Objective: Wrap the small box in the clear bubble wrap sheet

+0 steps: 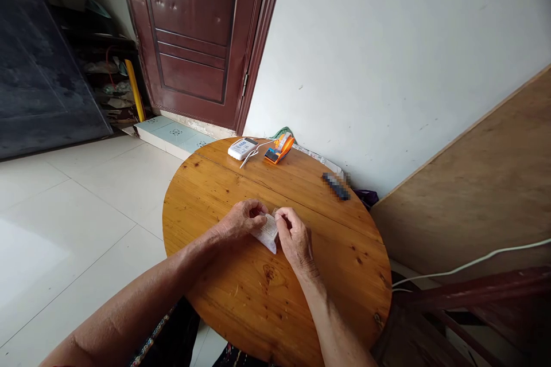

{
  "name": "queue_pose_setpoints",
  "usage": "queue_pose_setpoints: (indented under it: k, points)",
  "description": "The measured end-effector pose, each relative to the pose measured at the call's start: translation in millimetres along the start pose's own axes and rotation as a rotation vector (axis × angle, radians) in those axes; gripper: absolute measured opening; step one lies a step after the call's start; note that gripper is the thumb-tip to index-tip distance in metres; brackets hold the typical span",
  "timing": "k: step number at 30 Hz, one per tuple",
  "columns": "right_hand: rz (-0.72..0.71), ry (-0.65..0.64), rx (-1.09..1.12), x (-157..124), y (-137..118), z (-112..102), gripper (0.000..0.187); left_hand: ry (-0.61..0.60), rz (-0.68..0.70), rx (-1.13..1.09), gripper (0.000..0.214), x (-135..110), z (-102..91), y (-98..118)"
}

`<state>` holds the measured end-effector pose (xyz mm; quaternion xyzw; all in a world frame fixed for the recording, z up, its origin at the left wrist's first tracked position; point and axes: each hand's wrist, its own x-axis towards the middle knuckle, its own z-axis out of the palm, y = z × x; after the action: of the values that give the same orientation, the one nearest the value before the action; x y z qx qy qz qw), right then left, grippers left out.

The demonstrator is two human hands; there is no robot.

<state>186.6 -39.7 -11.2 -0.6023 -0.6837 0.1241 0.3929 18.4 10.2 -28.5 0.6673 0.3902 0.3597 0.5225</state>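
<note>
Both my hands rest near the middle of a round wooden table [241, 309]. Between them lies a small white paper packet [267, 233]. My left hand [241, 221] is curled, its fingertips pinching the packet's left upper edge. The fingers of my right hand [295, 238] pinch the packet's top right corner. The packet is partly hidden by my fingers.
At the table's far edge lie a white device [241, 148] with a thin cable, an orange and blue gadget [279, 150] and a dark flat object [336, 186]. A dark red door [193, 34] stands behind. A wooden board [482, 183] leans at right, and a white cord [473, 264] runs across it.
</note>
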Motion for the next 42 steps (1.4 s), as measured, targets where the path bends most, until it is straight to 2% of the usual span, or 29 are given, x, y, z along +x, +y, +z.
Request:
queue_pose_setpoints:
  k: [6,13,20,29,33,37,42]
  points:
    - [-0.065,-0.003,0.000,-2,-1,-1,0.022,0.013,-0.034,-0.056,0.023,0,4.6,2]
    - [-0.234,-0.102,0.020,5,2,-11,0.019,0.038,0.022,-0.165,0.021,-1,10.1,2]
    - [-0.335,-0.170,-0.054,7,4,-20,0.023,0.033,0.033,-0.139,0.019,-2,9.6,4]
    - [-0.457,-0.173,-0.174,4,0,-26,0.027,0.011,-0.027,-0.142,0.019,-1,6.0,6]
    - [-0.454,-0.214,-0.185,1,-4,-27,0.019,0.029,-0.037,-0.099,0.020,0,5.5,3]
    - [-0.394,-0.262,-0.213,-1,-10,-25,0.040,0.055,-0.054,-0.032,0.021,-2,3.9,6]
    - [-0.401,-0.238,-0.220,1,-7,-27,0.037,0.054,-0.036,0.055,0.020,-6,1.0,14]
